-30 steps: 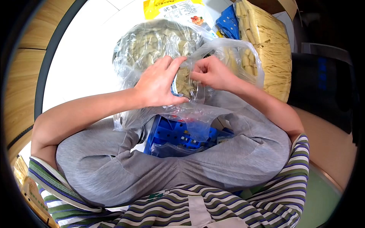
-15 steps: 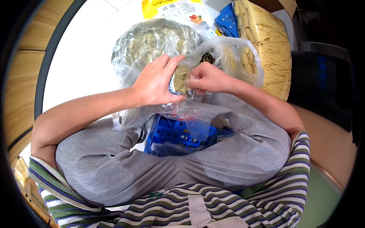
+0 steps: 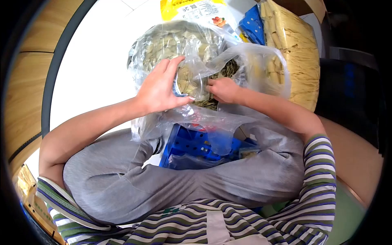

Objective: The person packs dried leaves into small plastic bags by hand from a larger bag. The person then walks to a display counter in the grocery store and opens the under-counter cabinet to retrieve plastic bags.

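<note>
Past the blue crate point(image 3: 187, 141), the left hand point(image 3: 158, 87) clasps a small packet point(image 3: 188, 81) amid a clear plastic bag point(image 3: 241, 50); the right hand point(image 3: 223, 89) curls its fingers, on what I can't tell. One hard tug could tear thin plastic, spilling everything.

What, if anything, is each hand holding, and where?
The left hand holds the small clear packet around its left side. Right hand: can't tell.
</note>
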Demonstrator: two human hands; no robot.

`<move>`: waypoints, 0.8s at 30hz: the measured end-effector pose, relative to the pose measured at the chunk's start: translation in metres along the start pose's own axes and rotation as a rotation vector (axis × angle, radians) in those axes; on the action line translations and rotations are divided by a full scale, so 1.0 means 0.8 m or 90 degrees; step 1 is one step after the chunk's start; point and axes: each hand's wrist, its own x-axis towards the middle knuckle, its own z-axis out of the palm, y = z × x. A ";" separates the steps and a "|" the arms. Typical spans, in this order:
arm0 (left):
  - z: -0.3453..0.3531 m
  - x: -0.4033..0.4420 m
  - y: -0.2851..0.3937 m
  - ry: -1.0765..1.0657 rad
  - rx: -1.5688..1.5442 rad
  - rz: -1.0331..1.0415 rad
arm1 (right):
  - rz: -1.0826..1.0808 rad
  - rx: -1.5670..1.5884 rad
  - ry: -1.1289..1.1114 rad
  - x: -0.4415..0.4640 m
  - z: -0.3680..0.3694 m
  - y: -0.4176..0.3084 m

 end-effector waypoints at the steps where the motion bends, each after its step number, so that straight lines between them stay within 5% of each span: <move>1: 0.000 -0.003 0.000 -0.010 -0.007 -0.005 | -0.020 -0.038 -0.027 0.003 0.006 -0.006; 8: -0.003 -0.004 -0.003 0.003 0.012 0.003 | -0.106 -0.031 0.086 -0.005 0.013 0.005; 18: 0.003 -0.002 0.003 0.014 0.025 0.023 | -0.157 -0.088 0.029 0.004 0.042 -0.008; 24: 0.006 -0.003 -0.001 0.042 0.018 0.045 | -0.093 0.194 0.112 -0.006 -0.017 -0.012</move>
